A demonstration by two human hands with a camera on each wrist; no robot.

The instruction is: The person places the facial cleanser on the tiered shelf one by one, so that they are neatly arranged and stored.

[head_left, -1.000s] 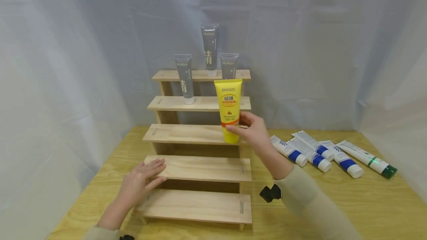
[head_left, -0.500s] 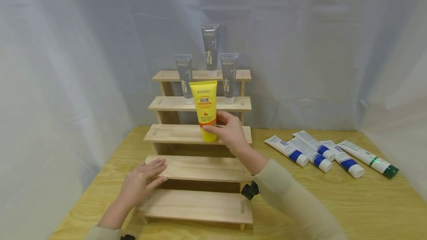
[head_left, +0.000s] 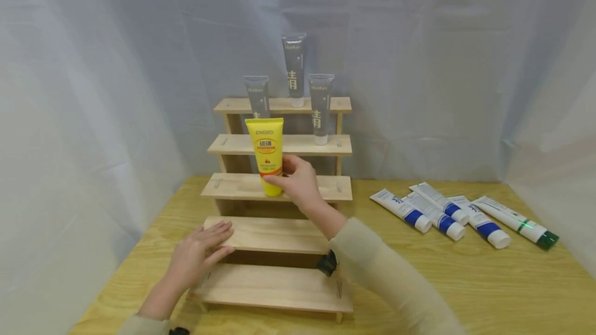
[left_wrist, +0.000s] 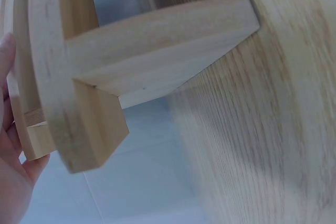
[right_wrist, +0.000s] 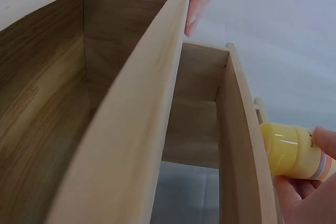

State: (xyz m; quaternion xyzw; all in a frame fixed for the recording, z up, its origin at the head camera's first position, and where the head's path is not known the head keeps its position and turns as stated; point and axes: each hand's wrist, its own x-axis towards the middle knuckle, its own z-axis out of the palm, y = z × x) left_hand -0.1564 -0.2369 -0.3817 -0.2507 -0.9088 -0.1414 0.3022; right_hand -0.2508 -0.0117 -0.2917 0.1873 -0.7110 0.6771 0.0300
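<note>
A yellow squeeze tube (head_left: 267, 143), cap down and nearly upright, is gripped near its lower end by my right hand (head_left: 300, 182). It stands over the middle step (head_left: 307, 185) of a wooden tiered stand, partly covering a grey tube (head_left: 257, 94) behind it. In the right wrist view the tube's yellow cap (right_wrist: 281, 148) is right at a step's edge. My left hand (head_left: 195, 252) rests with straight fingers on the left end of the second-lowest step (head_left: 279, 234); the left wrist view shows its fingers (left_wrist: 8, 53) at that board.
Another grey tube (head_left: 321, 110) stands right on the second step from the top, and one grey tube (head_left: 294, 69) stands on the top step. Several white tubes with blue bands (head_left: 437, 213) and a white tube with a green cap (head_left: 517, 221) lie on the table at right.
My right hand has carried the yellow tube leftward along the middle step, uncovering the right grey tube and now overlapping the left one. My left hand has stayed on the stand.
</note>
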